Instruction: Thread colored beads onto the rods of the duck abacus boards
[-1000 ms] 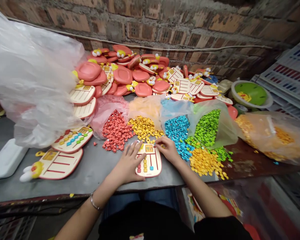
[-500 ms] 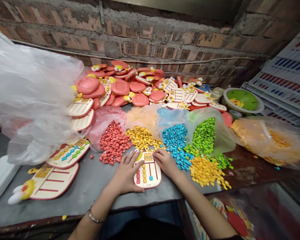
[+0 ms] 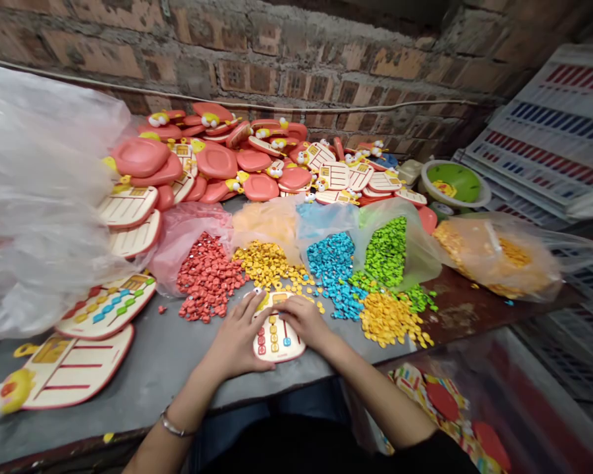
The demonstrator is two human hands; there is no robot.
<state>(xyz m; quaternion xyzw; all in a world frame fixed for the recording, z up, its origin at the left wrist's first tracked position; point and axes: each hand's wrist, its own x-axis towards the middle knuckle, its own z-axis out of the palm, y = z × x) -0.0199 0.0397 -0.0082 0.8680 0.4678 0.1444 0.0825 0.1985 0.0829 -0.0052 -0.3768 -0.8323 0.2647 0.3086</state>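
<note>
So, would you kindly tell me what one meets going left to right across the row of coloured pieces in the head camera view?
Red pieces → yellow pieces → blue pieces → green pieces → plastic bag of orange-yellow pieces

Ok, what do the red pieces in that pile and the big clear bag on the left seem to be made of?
The red pieces look like moulded plastic: uniform colour, slight gloss, though too small to be sure. The bag looks like thin plastic film, translucent, shiny and softly crumpled.

a grey workbench (image 3: 143, 388) carries heaps of coloured beads (image 3: 207, 280) and toy boards (image 3: 69, 368).
</note>
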